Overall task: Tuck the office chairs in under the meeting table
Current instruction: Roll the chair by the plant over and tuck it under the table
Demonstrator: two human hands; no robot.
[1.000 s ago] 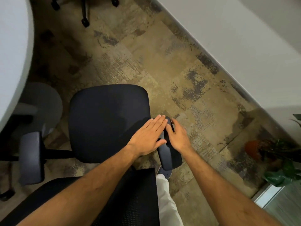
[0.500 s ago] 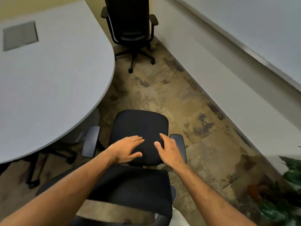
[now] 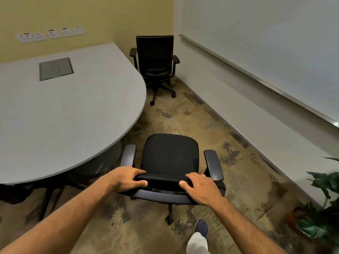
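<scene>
Both hands grip the top edge of the near chair's (image 3: 171, 158) backrest from behind. The left hand (image 3: 126, 178) curls over the left end of that edge, fingers wrapped forward over the top and thumb pressed along the rear face. The right hand (image 3: 199, 187) holds the right end the same way, thumb pointing inward toward the other hand, fingers folded over the front lip. Both forearms reach in from the bottom of the view.

The near chair stands on the mottled carpet (image 3: 183, 114) just off the rounded end of the table (image 3: 73, 110), its seat facing away from the person. Its left armrest (image 3: 128, 155) sits close to the table's curved rim, possibly just under it, though the angle makes that hard to judge; the seat itself lies clear of the tabletop. Its right armrest (image 3: 213, 165) points toward the white wall (image 3: 238, 99).

A second chair (image 3: 155, 61) stands well apart in the far corner, beside the table's far edge, facing the person and not tucked under.

A grey hatch (image 3: 56, 69) is set flush into the tabletop. Sockets (image 3: 49, 33) line the yellow wall behind. A whiteboard (image 3: 275, 43) covers the right wall. A plant (image 3: 322, 208) stands at the lower right, and a shoe (image 3: 200, 228) with a pale trouser leg shows near the bottom.
</scene>
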